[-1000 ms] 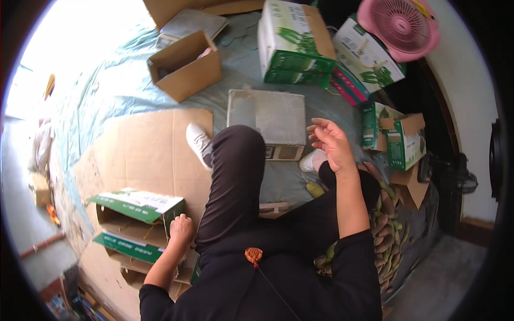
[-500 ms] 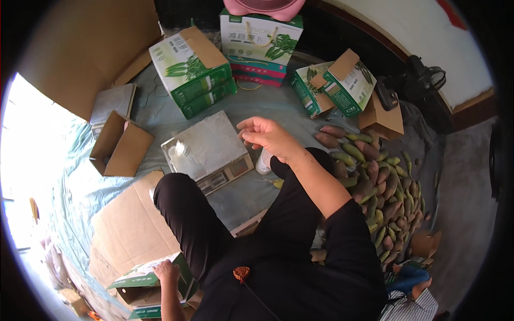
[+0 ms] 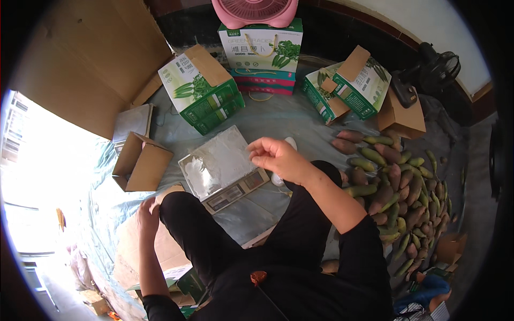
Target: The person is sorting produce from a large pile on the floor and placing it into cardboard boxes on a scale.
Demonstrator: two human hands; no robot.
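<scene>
I sit on the floor with my legs in black trousers stretched ahead. My right hand (image 3: 274, 156) hovers with loosely curled, empty fingers over the near right corner of a flat electronic scale (image 3: 222, 167) with a silvery platform. My left hand (image 3: 146, 216) rests palm down on flattened brown cardboard (image 3: 140, 247) beside my left knee and holds nothing. A pile of purple and green root vegetables (image 3: 396, 184) lies to my right.
Green-and-white printed cartons (image 3: 201, 90) stand behind the scale, more (image 3: 349, 83) at the back right. A pink fan (image 3: 256, 12) sits on a stacked carton. An open brown box (image 3: 140, 162) lies at the left. A black fan (image 3: 435, 65) stands far right.
My view has swung from the left side to the right. My left hand let go of the green carton and now rests on the cardboard. My right hand came down over the scale.
</scene>
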